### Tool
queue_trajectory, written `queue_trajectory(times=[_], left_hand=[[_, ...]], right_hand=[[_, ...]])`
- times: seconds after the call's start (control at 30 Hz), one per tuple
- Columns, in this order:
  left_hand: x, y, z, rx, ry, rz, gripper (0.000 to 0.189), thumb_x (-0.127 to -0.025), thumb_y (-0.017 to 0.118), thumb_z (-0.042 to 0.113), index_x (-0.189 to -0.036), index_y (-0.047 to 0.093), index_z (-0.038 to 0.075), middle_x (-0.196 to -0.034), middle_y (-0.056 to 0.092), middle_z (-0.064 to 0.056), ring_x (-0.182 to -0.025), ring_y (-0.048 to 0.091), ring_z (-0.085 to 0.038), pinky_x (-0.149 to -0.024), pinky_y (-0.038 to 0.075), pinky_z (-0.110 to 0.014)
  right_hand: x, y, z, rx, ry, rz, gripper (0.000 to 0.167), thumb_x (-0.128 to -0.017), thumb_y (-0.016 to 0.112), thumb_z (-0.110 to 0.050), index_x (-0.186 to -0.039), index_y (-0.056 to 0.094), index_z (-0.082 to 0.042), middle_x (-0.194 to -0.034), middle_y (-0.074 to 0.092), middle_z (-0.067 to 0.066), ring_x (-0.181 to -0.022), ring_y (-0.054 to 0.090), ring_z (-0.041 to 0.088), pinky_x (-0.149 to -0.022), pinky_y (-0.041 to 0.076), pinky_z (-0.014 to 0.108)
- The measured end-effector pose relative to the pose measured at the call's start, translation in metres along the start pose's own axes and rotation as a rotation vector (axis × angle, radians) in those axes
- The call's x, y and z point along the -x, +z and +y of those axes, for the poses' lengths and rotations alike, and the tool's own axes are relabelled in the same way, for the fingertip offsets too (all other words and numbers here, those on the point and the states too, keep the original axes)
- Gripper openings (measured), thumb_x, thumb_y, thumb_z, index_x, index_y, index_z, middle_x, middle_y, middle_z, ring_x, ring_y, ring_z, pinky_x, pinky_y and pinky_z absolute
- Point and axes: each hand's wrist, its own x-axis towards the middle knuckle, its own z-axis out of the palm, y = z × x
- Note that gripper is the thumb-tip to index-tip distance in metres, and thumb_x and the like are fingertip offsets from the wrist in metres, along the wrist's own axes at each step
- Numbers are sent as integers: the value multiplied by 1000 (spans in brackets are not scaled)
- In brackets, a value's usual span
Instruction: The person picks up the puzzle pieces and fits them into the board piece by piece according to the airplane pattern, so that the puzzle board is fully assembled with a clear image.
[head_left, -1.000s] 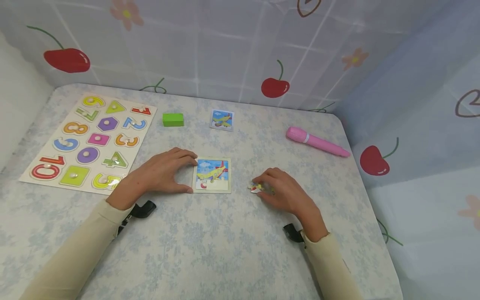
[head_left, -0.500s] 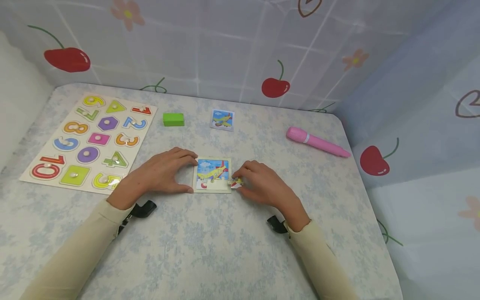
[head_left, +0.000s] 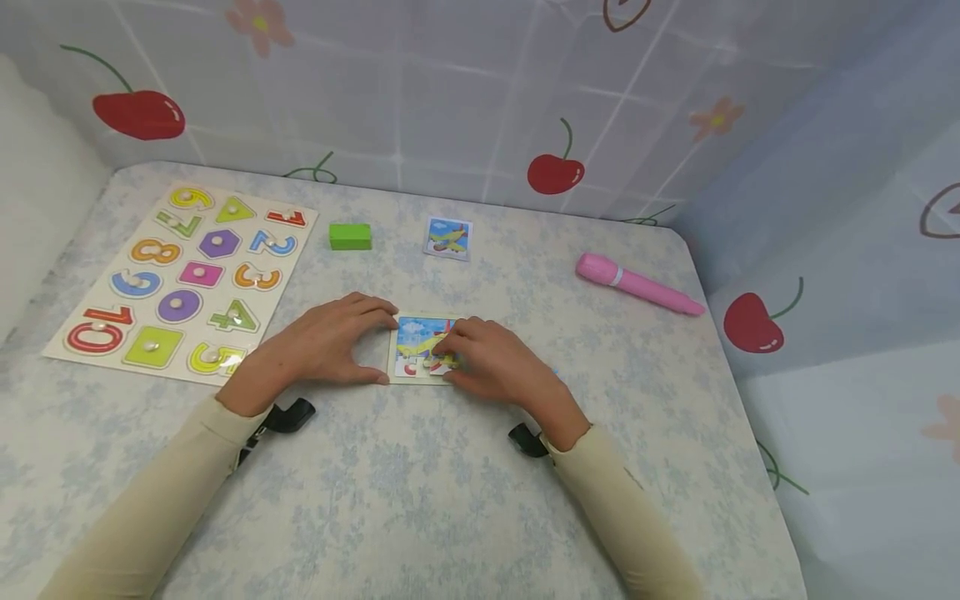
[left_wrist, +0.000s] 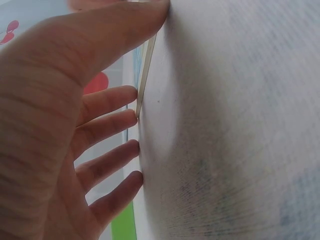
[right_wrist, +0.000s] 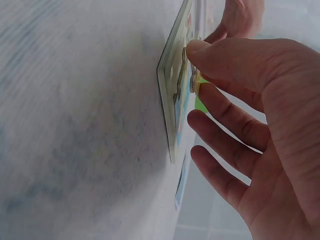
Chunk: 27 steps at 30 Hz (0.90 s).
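Note:
A small square puzzle tray [head_left: 393, 350] with a yellow airplane picture lies on the table, pale bottom rim toward me. My left hand [head_left: 330, 342] steadies its left side, thumb at the near corner and fingertips at the far one; in the left wrist view the fingers are fairly straight, with the index fingertip [left_wrist: 131, 93] against the edge. Over the tray's lower right part, my right hand [head_left: 495, 358] pinches a puzzle piece [right_wrist: 193, 80] between thumb and index finger, its other fingers loose. The hand covers the tray's right side in the head view.
Behind the tray lie an airplane picture card [head_left: 448, 239] and a green block [head_left: 350, 237]. A number-and-shape puzzle board [head_left: 161, 304] is at left, a pink pen-shaped object [head_left: 641, 286] at right. Something small and blue [head_left: 556, 370] peeks out behind the right wrist.
My right hand has carried the puzzle piece leftward from the table beside the tray to over its lower right part. My left hand has stayed at the tray's left edge.

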Motion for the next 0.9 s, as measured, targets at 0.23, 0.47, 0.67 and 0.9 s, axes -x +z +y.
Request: queue_trajectory(times=[0.23, 0.47, 0.67, 0.9], left_hand=[[1, 0, 0, 3, 4, 8, 77, -80, 94, 54, -138, 69, 11, -153, 58, -5, -141, 53, -29, -108, 50, -52], [1, 1, -1, -2, 19, 17, 77, -80, 94, 54, -137, 69, 10, -152, 59, -5, -139, 54, -29, -107, 51, -52], [1, 1, -1, -1, 18, 17, 76, -80, 93, 55, -138, 69, 10, -153, 58, -5, -140, 54, -29, -108, 50, -52], [1, 0, 1, 1, 12, 18, 76, -79, 94, 53, -137, 69, 10, -152, 59, -6, -140, 54, -29, -108, 50, -52]], right_hand=[[-12, 4, -5, 1, -18, -39, 29, -97, 83, -23, -125, 77, -16, -118, 68, 0, -107, 65, 19, -94, 53, 37], [-16, 7, -7, -4, -45, -50, 22, -98, 83, -23, -120, 81, -20, -116, 69, -1, -112, 65, 18, -95, 54, 36], [-16, 8, -7, -9, -46, -54, 20, -99, 82, -24, -119, 82, -22, -116, 70, -1, -113, 64, 18, -95, 54, 36], [-15, 9, -7, -7, -63, -43, 20, -98, 82, -23, -118, 82, -22, -115, 70, -1, -113, 64, 19, -93, 54, 36]])
